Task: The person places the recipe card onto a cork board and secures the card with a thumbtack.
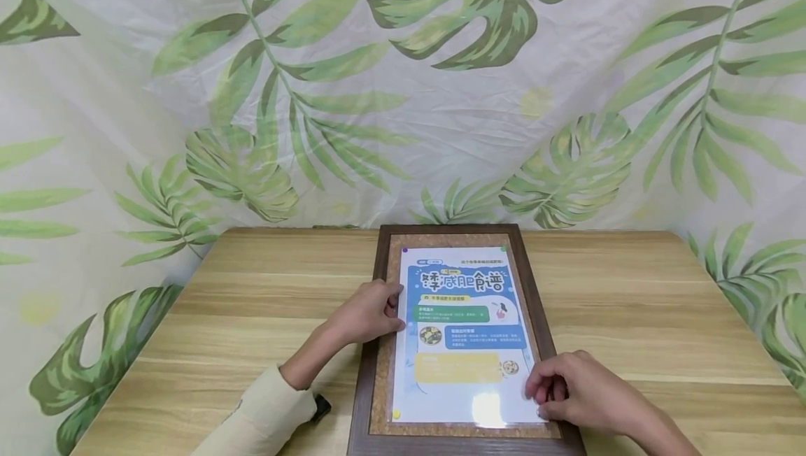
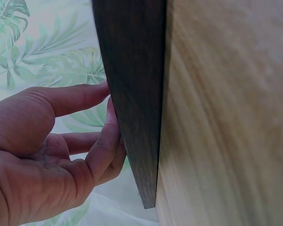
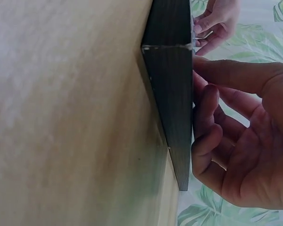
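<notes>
A white and blue printed sheet (image 1: 441, 400) with colored text boxes lies on a cork board (image 1: 380, 372) in a dark brown wooden frame (image 1: 371, 379). Purple (image 1: 405, 250), green (image 1: 503, 248) and yellow (image 1: 396, 414) pins sit at three of its corners. At the sheet's left edge, my left hand (image 1: 365, 312) rests its thumb and bent fingers. My right hand (image 1: 585, 389) touches the lower right edge, thumb tip right at the corner, fingers loosely bent. The left wrist view shows the left fingertips along the frame's side (image 2: 132, 94). That right corner is partly hidden by the thumb.
The board lies on a light wood-grain table (image 1: 283, 281), its far end close to a leaf-patterned cloth backdrop (image 1: 352, 162). A small black object (image 1: 321, 408) shows beside the left sleeve (image 1: 264, 407). Glare covers part of the sheet's lower middle.
</notes>
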The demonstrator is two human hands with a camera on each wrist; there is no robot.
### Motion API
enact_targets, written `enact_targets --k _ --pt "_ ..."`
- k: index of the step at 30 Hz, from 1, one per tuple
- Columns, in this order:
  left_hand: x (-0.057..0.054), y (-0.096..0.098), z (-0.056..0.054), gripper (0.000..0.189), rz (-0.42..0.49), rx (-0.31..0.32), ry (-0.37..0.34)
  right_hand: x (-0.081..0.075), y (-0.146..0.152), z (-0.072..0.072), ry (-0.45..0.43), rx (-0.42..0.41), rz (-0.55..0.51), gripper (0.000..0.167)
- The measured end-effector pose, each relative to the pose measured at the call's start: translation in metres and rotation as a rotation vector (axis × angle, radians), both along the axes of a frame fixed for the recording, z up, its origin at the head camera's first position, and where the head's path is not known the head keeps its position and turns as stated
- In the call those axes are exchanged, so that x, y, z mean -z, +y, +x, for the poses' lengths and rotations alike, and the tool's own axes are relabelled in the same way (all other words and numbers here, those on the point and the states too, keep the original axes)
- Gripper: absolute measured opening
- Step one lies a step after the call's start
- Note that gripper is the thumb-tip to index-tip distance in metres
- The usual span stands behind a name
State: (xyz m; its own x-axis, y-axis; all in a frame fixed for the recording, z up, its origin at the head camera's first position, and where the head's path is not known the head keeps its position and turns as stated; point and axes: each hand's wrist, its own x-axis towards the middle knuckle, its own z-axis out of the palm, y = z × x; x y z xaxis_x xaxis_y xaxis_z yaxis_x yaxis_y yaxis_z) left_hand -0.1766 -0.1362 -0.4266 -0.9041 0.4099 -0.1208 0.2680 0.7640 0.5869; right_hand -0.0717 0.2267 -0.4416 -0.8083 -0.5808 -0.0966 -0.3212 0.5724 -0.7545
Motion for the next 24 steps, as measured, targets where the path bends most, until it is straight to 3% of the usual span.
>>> enact_targets --k 8,15,24 --pt "0.0013 -0.0006 -0.0002 0.048 -0.005 -0.001 0.003 -0.0009 -0.0034 -0.0012 -0.007 0.010 0.019 0.025" --pt "0.0028 -0.0014 -0.0003 0.040 -0.003 0.012 0.012 -0.0008 -0.0013 -0.0016 -0.046 0.002 0.017 0.021" --pt "0.0035 -0.0026 0.0005 0.044 -0.002 0.017 0.021 -0.0016 0.0009 -0.0026 -0.042 -0.021 0.016 0.016"
